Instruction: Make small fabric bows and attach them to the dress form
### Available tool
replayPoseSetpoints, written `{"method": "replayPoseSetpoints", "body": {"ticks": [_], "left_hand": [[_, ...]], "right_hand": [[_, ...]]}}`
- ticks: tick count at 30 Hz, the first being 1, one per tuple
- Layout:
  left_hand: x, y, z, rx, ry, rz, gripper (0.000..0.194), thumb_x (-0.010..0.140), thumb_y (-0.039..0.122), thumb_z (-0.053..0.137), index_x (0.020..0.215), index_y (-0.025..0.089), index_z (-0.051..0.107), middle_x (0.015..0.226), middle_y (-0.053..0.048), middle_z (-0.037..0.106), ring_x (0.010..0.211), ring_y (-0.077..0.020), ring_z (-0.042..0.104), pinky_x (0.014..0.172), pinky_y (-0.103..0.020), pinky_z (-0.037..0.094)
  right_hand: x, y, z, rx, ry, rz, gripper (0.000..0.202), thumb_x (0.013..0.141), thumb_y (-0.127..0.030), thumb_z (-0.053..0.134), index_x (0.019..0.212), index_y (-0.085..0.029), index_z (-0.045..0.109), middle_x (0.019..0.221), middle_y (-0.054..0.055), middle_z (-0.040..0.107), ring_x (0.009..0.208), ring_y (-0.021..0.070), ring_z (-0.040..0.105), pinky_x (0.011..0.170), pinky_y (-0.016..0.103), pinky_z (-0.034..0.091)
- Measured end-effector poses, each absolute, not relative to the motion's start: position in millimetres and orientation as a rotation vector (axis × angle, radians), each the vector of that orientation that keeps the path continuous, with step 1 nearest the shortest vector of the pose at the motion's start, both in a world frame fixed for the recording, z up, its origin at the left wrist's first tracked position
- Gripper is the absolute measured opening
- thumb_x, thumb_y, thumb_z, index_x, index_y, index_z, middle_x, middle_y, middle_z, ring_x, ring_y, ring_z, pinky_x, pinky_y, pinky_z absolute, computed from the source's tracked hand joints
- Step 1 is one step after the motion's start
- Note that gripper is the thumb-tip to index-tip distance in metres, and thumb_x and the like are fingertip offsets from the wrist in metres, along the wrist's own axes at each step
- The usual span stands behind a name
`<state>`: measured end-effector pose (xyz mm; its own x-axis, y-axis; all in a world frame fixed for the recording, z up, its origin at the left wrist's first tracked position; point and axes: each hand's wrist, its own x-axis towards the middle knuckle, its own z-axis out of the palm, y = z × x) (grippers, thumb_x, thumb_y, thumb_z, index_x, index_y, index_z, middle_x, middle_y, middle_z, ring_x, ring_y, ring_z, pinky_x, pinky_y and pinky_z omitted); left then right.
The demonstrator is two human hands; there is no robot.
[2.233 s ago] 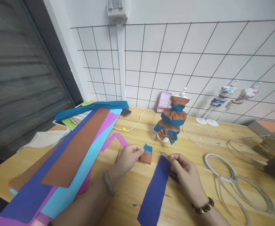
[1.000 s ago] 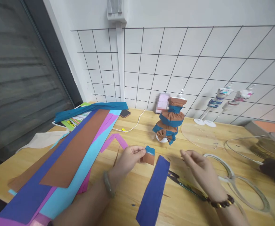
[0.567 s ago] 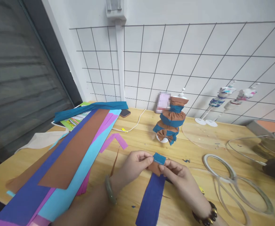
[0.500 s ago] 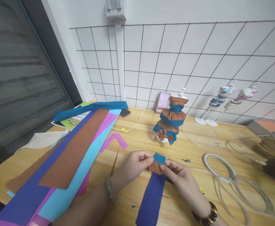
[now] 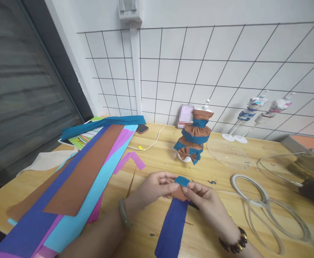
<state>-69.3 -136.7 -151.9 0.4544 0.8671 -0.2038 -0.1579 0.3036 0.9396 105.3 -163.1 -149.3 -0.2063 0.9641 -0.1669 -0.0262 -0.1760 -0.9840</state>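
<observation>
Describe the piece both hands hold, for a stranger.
On the pale wooden table, find the lone dark blue strip. At its far end, the left hand and right hand hold a small brown and teal piece. Unlike that plain strip, it's two-coloured.

On my feed I see a phone (image 5: 142, 129) lying by the back edge of the wooden table (image 5: 153, 157), left of centre, a white cable (image 5: 158, 138) curving beside it. Two small white dress forms (image 5: 256, 104) stand at that edge, further right, before a grid-lined white wall (image 5: 170, 43). I find a gray box (image 5: 291, 144) near the back right corner.
</observation>
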Motion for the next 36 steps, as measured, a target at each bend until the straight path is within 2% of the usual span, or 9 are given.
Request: {"method": "replayPoseSetpoints", "body": {"ticks": [4, 10, 14, 18, 22, 29, 36], "left_hand": [[-66, -139, -160, 1.108, 0.814, 0.799, 0.042, 0.063, 0.025, 0.07, 0.1, 0.013, 0.056, 0.066, 0.003, 0.05, 0.064, -0.0097, 0.055, 0.065, -0.026, 0.045], [-69, -136, -159, 1.129, 0.886, 0.762, 0.04, 0.067, 0.021, 0.063, 0.105, 0.014, 0.053, 0.069, 0.001, 0.054, 0.062, -0.0108, 0.056, 0.057, -0.024, 0.045], [-69, -136, -156, 1.153, 0.882, 0.722, 0.038, 0.066, 0.017, 0.061, 0.103, 0.011, 0.053, 0.071, -0.001, 0.056, 0.058, -0.0088, 0.054, 0.053, -0.021, 0.042], [-70, -136, -157, 1.181, 0.896, 0.705, 0.039, 0.066, 0.016, 0.06, 0.104, 0.012, 0.052, 0.072, -0.001, 0.056, 0.058, -0.0089, 0.054, 0.053, -0.021, 0.042], [-70, -136, -162, 1.247, 0.866, 0.723, 0.038, 0.07, 0.015, 0.056, 0.107, 0.014, 0.051, 0.071, 0.0, 0.053, 0.06, -0.0081, 0.052, 0.056, -0.021, 0.042], [-69, -139, -162, 1.366, 0.836, 0.725, 0.045, 0.071, 0.01, 0.052, 0.115, 0.016, 0.048, 0.067, 0.002, 0.05, 0.06, -0.0074, 0.05, 0.056, -0.02, 0.039], [-70, -139, -153, 1.232, 0.87, 0.731, 0.044, 0.07, 0.014, 0.055, 0.113, 0.014, 0.046, 0.067, 0.003, 0.05, 0.062, -0.0108, 0.058, 0.059, -0.024, 0.045]], "right_hand": [[106, -163, -153, -1.195, -1.286, 1.504, 0.022, 0.07, -0.038, 0.065, 0.065, -0.016, 0.064, 0.061, -0.001, 0.059, 0.06, 0.0121, 0.05, 0.06, 0.023, 0.039], [107, -163, -153, -1.223, -1.342, 1.485, 0.02, 0.072, -0.036, 0.064, 0.067, -0.016, 0.065, 0.061, 0.0, 0.059, 0.059, 0.0117, 0.05, 0.058, 0.023, 0.038], [107, -163, -151, -1.193, -1.32, 1.555, 0.02, 0.074, -0.036, 0.063, 0.078, -0.016, 0.065, 0.063, 0.001, 0.058, 0.061, 0.0123, 0.05, 0.059, 0.025, 0.039], [109, -164, -151, -1.118, -1.249, 1.659, 0.02, 0.076, -0.036, 0.061, 0.08, -0.016, 0.064, 0.065, 0.002, 0.059, 0.061, 0.0117, 0.051, 0.059, 0.025, 0.039], [107, -164, -150, -1.181, -1.262, 1.588, 0.021, 0.074, -0.035, 0.062, 0.083, -0.016, 0.063, 0.063, 0.0, 0.057, 0.059, 0.0115, 0.049, 0.058, 0.025, 0.039], [100, -162, -153, -1.194, -1.254, 1.502, 0.035, 0.067, -0.031, 0.067, 0.099, -0.018, 0.056, 0.082, 0.002, 0.06, 0.068, 0.0154, 0.055, 0.063, 0.028, 0.043], [105, -163, -152, -1.282, -1.104, 1.414, 0.042, 0.064, -0.031, 0.07, 0.101, -0.018, 0.056, 0.073, -0.002, 0.059, 0.055, 0.0092, 0.05, 0.056, 0.023, 0.042]]}}
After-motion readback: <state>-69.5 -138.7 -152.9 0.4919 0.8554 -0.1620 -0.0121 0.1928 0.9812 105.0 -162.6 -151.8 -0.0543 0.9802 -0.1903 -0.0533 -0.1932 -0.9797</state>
